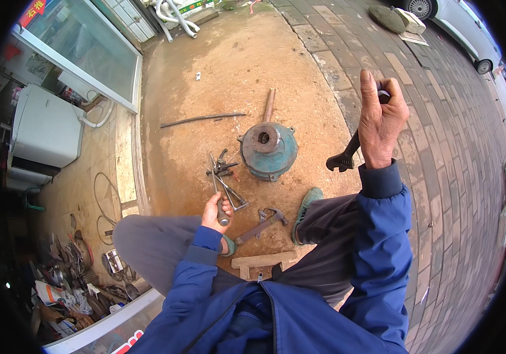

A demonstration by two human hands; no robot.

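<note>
Head view of a seated person working over bare ground, with the round teal motor end cover [269, 150] taken as the landmark. The cover lies flat on the ground with its rusty central hub facing up; a rusty shaft [269, 105] extends from its far side, pointing away from the person.

The left hand [216, 211] sits on the near left side of the cover, close to the ground. Its fingers [211, 213] are wrapped shut around the grey handle of a thin screwdriver-like tool [217, 189], whose long axis runs from the hand up toward the cover's left edge. The tip reaches a small heap of loose metal tools [222, 168] lying just beside the cover on its left.

The right hand [381, 118] is raised to the right of the cover, well apart from it and clear of the ground. Its fingers are clenched around the handle of a dark adjustable wrench [347, 154], which hangs slanting down and leftward, its head pointing back toward the cover.

The left hand is thus the nearer one to the cover.

Nearer the person than the cover, a claw hammer [263, 223] lies on the ground between the feet, just beside the green shoe [306, 203]. A thin dark rod [202, 119] lies to the far left of the cover.
</note>
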